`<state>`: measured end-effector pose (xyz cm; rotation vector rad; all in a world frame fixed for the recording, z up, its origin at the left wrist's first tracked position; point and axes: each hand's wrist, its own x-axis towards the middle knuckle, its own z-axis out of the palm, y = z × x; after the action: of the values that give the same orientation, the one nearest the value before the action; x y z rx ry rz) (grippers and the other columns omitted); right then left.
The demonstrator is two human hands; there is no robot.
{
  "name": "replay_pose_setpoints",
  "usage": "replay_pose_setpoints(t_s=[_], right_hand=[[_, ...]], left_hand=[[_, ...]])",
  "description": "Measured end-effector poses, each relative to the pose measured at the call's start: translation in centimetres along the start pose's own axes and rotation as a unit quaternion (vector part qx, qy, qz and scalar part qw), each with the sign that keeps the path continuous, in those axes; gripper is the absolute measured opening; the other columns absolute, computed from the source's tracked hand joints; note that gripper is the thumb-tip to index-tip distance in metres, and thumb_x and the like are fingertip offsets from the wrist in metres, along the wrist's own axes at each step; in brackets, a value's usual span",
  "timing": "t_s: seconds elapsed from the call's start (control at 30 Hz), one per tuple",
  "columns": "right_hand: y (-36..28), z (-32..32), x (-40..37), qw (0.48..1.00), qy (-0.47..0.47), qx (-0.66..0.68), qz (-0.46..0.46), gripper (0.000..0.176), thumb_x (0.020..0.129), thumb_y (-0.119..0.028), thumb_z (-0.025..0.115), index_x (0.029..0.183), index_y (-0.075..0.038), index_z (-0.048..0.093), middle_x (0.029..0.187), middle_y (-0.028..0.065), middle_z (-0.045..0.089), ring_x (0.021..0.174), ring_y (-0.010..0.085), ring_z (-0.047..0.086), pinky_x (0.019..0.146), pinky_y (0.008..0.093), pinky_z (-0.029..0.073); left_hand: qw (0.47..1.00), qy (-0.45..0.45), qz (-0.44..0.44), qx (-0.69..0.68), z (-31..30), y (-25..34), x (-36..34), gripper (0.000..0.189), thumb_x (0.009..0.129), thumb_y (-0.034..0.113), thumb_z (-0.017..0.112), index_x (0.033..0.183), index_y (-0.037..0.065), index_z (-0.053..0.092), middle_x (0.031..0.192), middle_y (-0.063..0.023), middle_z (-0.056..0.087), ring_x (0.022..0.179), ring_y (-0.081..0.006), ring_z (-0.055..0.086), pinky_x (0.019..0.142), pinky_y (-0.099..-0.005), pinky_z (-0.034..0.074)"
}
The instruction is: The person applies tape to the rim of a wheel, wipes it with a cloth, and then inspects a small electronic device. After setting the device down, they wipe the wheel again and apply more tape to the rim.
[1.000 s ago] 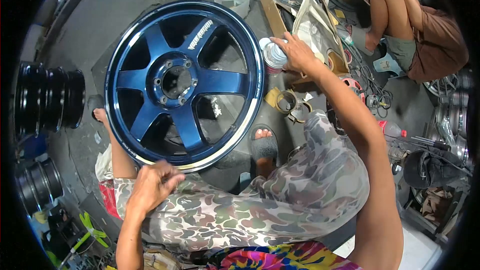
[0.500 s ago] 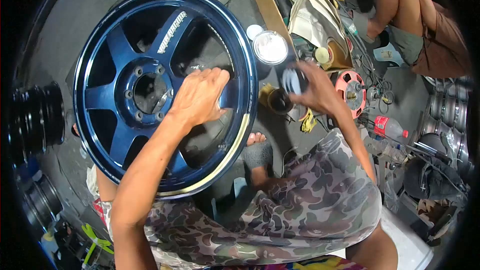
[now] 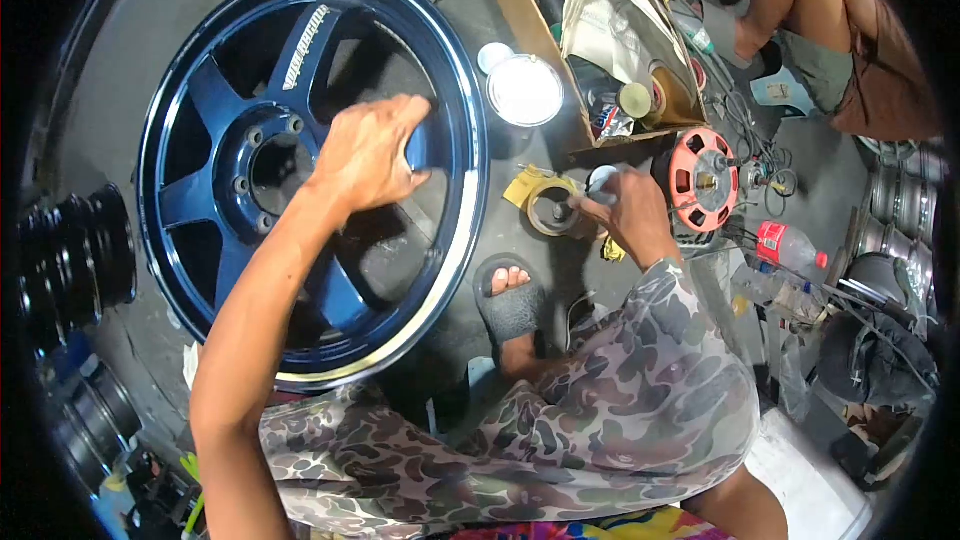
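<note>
A blue multi-spoke car wheel rim point(image 3: 210, 202) with white lettering on one spoke stands tilted in front of my knees. Along its lower right lip runs a cream-coloured band. My left hand point(image 3: 370, 155) is closed around one spoke on the rim's right side. My right hand point(image 3: 640, 212) is low, right of the rim, its fingers curled at a small round container point(image 3: 603, 178) with a pale top; the palm hides most of it. Left of those fingers lies a roll of tape point(image 3: 550, 211) by a yellow cloth or paper point(image 3: 522, 187).
An open can point(image 3: 526, 90) with a shiny white top stands right of the rim. Behind it is a cardboard box point(image 3: 535, 35) of papers and cans. A red reel point(image 3: 703, 176), cables and a bottle point(image 3: 790, 244) lie right. Another person's legs point(image 3: 790, 0) are at upper right.
My right hand has moved down and slightly right with the round container, uncovering the tape roll. My left hand stays on the spoke, and the rim appears shifted a little left.
</note>
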<state>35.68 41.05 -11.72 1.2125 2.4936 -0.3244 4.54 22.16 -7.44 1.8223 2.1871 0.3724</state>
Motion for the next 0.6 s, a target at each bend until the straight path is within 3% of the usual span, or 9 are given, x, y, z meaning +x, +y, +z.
replay_pose_setpoints(t_s=[0.07,0.13,0.2,0.23,0.3,0.33,0.4,0.53,0.6], right_hand=[[-2.8,-2.1,0.9,0.963,0.107,0.141,-0.203,0.067,0.072,-0.037,0.091,0.123,-0.001,0.067,0.121,0.0249,0.060,0.114,0.0438,0.059,0.097,0.0491,0.052],[-5.1,-2.5,4.9,0.898,0.223,0.127,-0.357,0.075,0.072,-0.031,0.090,0.135,-0.003,0.060,0.124,0.0234,0.056,0.120,0.0434,0.055,0.097,0.0489,0.051],[-7.9,-4.7,7.9,0.904,0.182,0.076,-0.379,0.097,0.069,-0.034,0.093,0.151,-0.008,0.047,0.143,0.0267,0.051,0.132,0.0457,0.051,0.107,0.0488,0.046],[-8.6,-4.8,10.1,0.903,0.185,0.081,-0.380,0.097,0.069,-0.034,0.093,0.151,-0.008,0.047,0.143,0.0267,0.051,0.132,0.0457,0.051,0.107,0.0488,0.046],[-9.9,-3.9,14.8,0.911,0.160,-0.045,-0.377,0.105,0.057,-0.048,0.097,0.145,-0.009,0.053,0.128,0.0206,0.055,0.123,0.0401,0.055,0.104,0.0484,0.050],[-10.9,-4.8,15.5,0.937,0.064,-0.042,-0.341,0.116,0.049,-0.055,0.097,0.147,-0.012,0.053,0.128,0.0200,0.055,0.121,0.0406,0.057,0.106,0.0492,0.049],[-12.1,-7.6,15.4,0.948,-0.112,-0.105,-0.278,0.104,0.061,-0.048,0.095,0.148,-0.013,0.052,0.140,0.0228,0.050,0.126,0.0440,0.056,0.108,0.0501,0.048],[-10.3,-4.8,14.0,0.946,-0.006,-0.126,-0.299,0.091,0.074,-0.039,0.090,0.151,-0.013,0.049,0.156,0.0262,0.039,0.137,0.0465,0.050,0.112,0.0494,0.046],[-8.6,-4.3,13.6,0.953,-0.027,0.045,-0.297,0.113,0.071,-0.041,0.094,0.163,-0.018,0.033,0.160,0.0234,0.034,0.147,0.0493,0.038,0.124,0.0470,0.034]], left_hand=[[1.000,0.008,-0.018,0.015,-0.3,-0.5,1.1,0.055,0.064,0.020,0.090,0.105,0.006,0.056,0.100,-0.0189,0.067,0.100,-0.0409,0.068,0.087,-0.0493,0.054],[0.999,0.014,-0.022,0.025,-0.4,-0.5,1.9,0.055,0.064,0.021,0.090,0.105,0.006,0.056,0.101,-0.0187,0.067,0.100,-0.0407,0.068,0.086,-0.0492,0.054],[0.999,0.022,-0.033,0.036,-0.5,-0.3,1.9,0.056,0.065,0.023,0.092,0.106,0.006,0.058,0.104,-0.0176,0.068,0.102,-0.0397,0.068,0.087,-0.0479,0.055],[0.998,0.029,-0.038,0.037,-0.4,-0.3,1.9,0.056,0.065,0.023,0.092,0.106,0.006,0.059,0.105,-0.0171,0.069,0.102,-0.0394,0.068,0.088,-0.0474,0.056],[0.998,0.024,-0.051,0.035,-0.4,-0.3,1.9,0.058,0.065,0.025,0.093,0.108,0.006,0.060,0.107,-0.0161,0.070,0.104,-0.0384,0.069,0.091,-0.0461,0.056],[0.998,0.039,-0.043,0.029,-0.4,-0.3,1.9,0.057,0.064,0.026,0.093,0.107,0.007,0.060,0.106,-0.0163,0.070,0.103,-0.0386,0.069,0.090,-0.0468,0.055],[0.998,0.029,-0.043,0.026,-0.3,-0.5,1.9,0.057,0.065,0.027,0.091,0.108,0.007,0.060,0.105,-0.0168,0.069,0.101,-0.0391,0.069,0.089,-0.0476,0.055],[0.998,0.057,-0.028,0.006,0.1,-1.1,1.6,0.056,0.067,0.028,0.089,0.109,0.006,0.059,0.103,-0.0177,0.069,0.099,-0.0398,0.068,0.088,-0.0482,0.054],[0.998,0.048,-0.027,0.013,0.2,-0.9,1.5,0.054,0.070,0.028,0.088,0.109,0.007,0.058,0.104,-0.0187,0.069,0.100,-0.0393,0.068,0.089,-0.0487,0.054]])
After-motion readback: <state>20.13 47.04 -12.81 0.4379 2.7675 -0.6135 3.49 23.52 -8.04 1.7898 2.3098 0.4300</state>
